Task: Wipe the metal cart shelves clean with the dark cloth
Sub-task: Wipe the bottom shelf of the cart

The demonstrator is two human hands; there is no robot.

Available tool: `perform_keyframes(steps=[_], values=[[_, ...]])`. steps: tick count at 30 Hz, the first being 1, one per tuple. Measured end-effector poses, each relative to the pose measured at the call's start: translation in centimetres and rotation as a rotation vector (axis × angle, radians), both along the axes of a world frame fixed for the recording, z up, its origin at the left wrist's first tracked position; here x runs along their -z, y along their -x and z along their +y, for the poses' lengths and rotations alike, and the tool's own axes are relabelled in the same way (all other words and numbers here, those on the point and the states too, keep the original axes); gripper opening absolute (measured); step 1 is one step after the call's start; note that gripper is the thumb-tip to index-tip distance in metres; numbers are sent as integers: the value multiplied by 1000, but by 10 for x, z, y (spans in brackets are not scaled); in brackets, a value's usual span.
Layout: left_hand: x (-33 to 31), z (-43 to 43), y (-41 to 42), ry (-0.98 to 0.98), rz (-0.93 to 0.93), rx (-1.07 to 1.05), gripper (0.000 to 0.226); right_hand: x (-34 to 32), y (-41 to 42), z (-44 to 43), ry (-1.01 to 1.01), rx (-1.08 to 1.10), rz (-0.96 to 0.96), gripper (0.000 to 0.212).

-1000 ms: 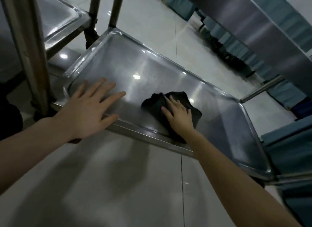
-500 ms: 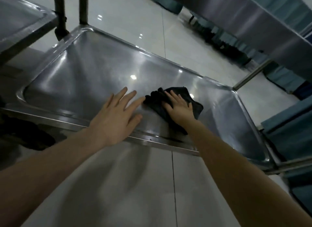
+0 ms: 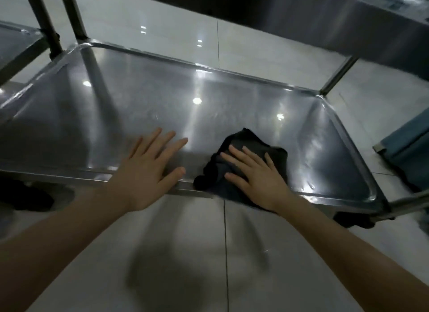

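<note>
- Head view: right hand [image 3: 255,174] lies flat, fingers straight and slightly spread, pressing on the dark cloth [image 3: 248,137]; no curl round it.
- The cloth is bunched, sitting on the metal cart shelf [image 3: 139,98] at its near rim, right of centre, with one edge hanging over the rim.
- Left hand [image 3: 148,170] is released, palm down and fingers splayed, resting on the bare shelf and near rim; it is just beside the cloth, not touching it.
- Count: two hands, one cloth, one shelf in full view, and the corner of a second shelf [image 3: 14,44] at far left.
- Three upright posts: two [image 3: 74,14] at the far-left corner, one [image 3: 339,75] at far right.
- Pale tiled floor [image 3: 162,253] below.
</note>
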State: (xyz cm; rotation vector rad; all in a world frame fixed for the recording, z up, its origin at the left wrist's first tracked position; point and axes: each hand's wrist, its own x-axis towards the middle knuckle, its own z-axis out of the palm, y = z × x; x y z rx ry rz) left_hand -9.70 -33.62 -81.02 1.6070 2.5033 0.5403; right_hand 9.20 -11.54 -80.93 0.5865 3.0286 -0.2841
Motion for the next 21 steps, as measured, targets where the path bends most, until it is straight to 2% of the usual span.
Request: perform_keyframes(steps=[4,6,9,11,13,17,21], values=[[0,42,-31,-4,17,44,65,-6,60,73,9,281,-39,53],[4,58,-40,9,9,13,63,-4,78,81,27,356,-44,53],[6,69,-49,-50,-16,-20,64,-2,56,60,12,213,-14,54],[4,74,-54,-110,-13,-19,69,2,8,37,-11,68,28,55],[-1,85,-58,-127,1,30,68,2,-43,21,2,21,60,58],[-4,120,-72,-108,-9,134,66,0,-80,44,28,78,31,62],[6,133,-76,-27,54,131,68,1,-25,112,-55,222,16,56]])
